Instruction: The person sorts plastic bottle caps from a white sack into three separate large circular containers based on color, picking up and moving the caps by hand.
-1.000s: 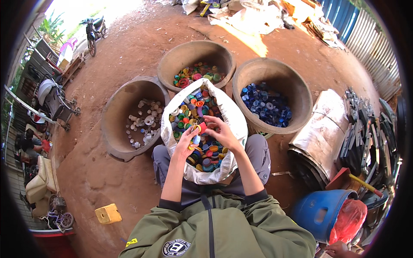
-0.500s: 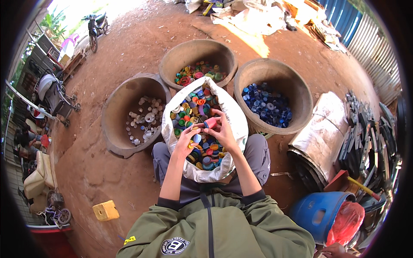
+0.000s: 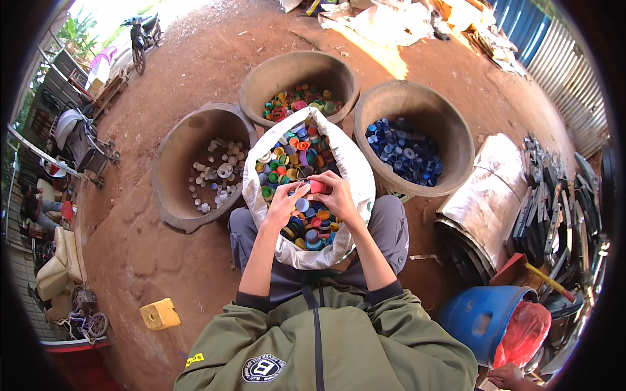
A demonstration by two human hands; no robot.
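Both of my hands meet over an open white sack (image 3: 355,163) between my knees, filled with mixed coloured bottle caps (image 3: 287,159). My right hand (image 3: 338,199) grips a red bottle cap (image 3: 317,187). Against that cap's left side, my left hand (image 3: 284,202) has its fingertips pinched together; what they hold, if anything, is hidden. Around the sack stand three wide brown tubs. White caps lie in the left tub (image 3: 175,153), red, yellow and green ones in the middle tub (image 3: 274,75), and blue ones in the right tub (image 3: 450,130).
On the right are a rolled pale sheet (image 3: 482,189), stacked dark strips (image 3: 554,215) and a tipped blue barrel (image 3: 476,326) with a red bag (image 3: 521,332). Another person's hand (image 3: 505,376) shows below it. A yellow block (image 3: 160,314) lies left; a stroller (image 3: 81,143) stands farther off.
My hands have drawn together, and my left fingertips now press up against the red cap in my right hand. The whole scene has shifted slightly upward in view.
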